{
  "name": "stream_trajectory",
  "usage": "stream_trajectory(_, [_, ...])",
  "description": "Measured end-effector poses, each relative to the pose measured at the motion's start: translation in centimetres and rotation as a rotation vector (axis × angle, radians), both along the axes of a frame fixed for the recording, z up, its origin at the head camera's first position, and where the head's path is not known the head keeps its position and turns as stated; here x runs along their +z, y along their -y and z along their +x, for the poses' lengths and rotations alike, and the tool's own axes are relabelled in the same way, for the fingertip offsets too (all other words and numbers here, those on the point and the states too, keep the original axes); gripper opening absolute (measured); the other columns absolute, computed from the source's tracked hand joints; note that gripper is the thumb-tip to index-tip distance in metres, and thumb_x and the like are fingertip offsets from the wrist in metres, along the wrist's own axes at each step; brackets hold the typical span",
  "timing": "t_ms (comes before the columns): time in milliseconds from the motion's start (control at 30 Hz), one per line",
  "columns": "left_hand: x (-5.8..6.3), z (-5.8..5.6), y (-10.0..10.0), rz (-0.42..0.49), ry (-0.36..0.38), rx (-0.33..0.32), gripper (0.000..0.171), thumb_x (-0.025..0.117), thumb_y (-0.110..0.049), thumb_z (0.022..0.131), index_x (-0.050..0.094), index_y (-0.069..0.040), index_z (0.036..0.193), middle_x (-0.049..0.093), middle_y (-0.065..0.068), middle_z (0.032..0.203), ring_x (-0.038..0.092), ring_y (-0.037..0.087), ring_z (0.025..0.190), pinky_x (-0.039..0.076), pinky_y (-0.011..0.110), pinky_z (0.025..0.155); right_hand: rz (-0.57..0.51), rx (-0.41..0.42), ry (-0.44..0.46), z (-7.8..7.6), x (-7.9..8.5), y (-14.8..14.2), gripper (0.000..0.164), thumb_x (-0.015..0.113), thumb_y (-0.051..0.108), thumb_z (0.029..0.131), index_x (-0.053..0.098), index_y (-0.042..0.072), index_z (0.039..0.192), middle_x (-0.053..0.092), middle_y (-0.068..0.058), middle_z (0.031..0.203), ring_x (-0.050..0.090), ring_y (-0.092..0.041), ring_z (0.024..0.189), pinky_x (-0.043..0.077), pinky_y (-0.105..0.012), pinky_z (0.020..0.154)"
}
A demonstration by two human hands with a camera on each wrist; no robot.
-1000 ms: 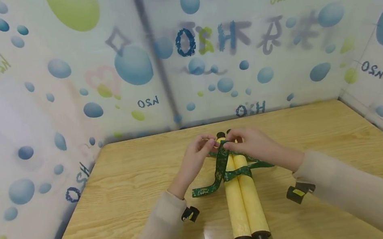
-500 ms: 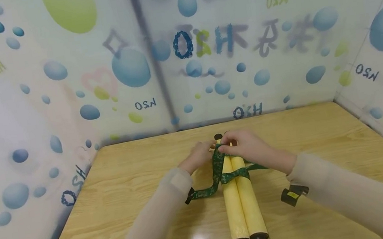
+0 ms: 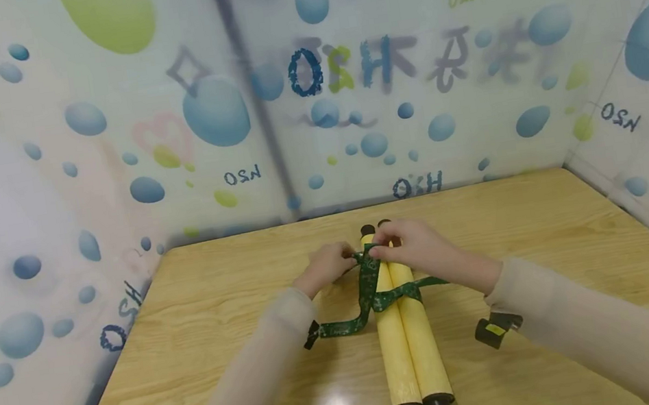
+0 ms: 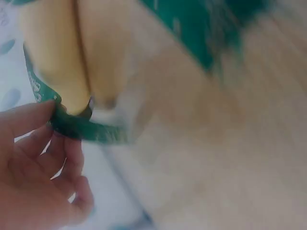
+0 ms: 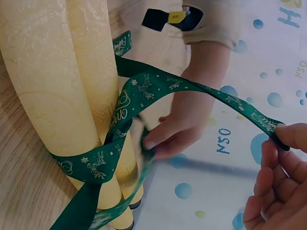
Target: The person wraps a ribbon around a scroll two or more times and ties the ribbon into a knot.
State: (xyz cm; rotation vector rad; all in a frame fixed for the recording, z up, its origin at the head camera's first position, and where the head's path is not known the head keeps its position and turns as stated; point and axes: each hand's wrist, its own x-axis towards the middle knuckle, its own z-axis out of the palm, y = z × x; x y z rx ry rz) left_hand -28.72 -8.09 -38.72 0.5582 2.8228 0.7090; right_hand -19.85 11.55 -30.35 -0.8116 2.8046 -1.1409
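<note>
Two pale yellow rolls with dark end knobs, like scrolls point(image 3: 397, 358), lie side by side on the wooden table. A green ribbon point(image 3: 368, 283) printed with reindeer and lettering wraps around them and crosses over itself. At the far left side of the rolls, my left hand point(image 3: 327, 264) pinches a stretch of ribbon between thumb and finger; the left wrist view shows this ribbon point(image 4: 91, 130) near the roll ends. Above the rolls my right hand point(image 3: 420, 244) pinches another length, raised off them, and in the right wrist view its fingertips point(image 5: 283, 132) grip that ribbon's end.
The wooden table point(image 3: 224, 327) extends to both sides of the rolls. Behind it stands a wall covering point(image 3: 317, 148) with blue and green drops. A dark wrist camera point(image 3: 494, 329) hangs beneath the right sleeve.
My left hand has gone from close beside the right fingertips to lower at the left of the rolls, now pinching ribbon there. The right hand still holds its raised length.
</note>
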Motion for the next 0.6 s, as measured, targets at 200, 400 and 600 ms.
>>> stream_trajectory(200, [2.3,1.1,4.3,0.071,-0.005,0.133,0.022,0.057,-0.018,0.094,0.066,-0.003,0.107,0.065,0.01,0.1,0.061,0.02,0.081,0.051,0.036,0.072,0.005,-0.025,0.016,-0.2,-0.4,-0.4,0.018,0.061,0.027,0.091,0.065,0.01,0.094,0.06,0.0,0.088,0.045,-0.017,0.07,0.039,-0.033,0.062])
stream_trajectory(400, [3.5,3.8,7.7,0.149,0.016,0.271,0.023,0.054,-0.013,0.095,0.063,-0.002,0.113,0.065,0.012,0.096,0.062,0.023,0.078,0.051,0.033,0.065,0.023,-0.031,0.02,-0.2,-0.1,-0.5,0.018,0.061,0.029,0.092,0.065,0.011,0.094,0.06,-0.001,0.087,0.046,-0.018,0.07,0.039,-0.033,0.061])
stream_trajectory(600, [4.5,7.3,10.3,0.19,0.018,0.364,0.018,0.046,-0.004,0.094,0.059,-0.004,0.105,0.063,0.016,0.09,0.06,0.027,0.066,0.044,0.029,0.051,0.024,-0.036,-0.004,-0.2,0.4,-0.4,0.019,0.061,0.03,0.091,0.065,0.012,0.095,0.06,0.0,0.085,0.047,-0.018,0.068,0.04,-0.033,0.059])
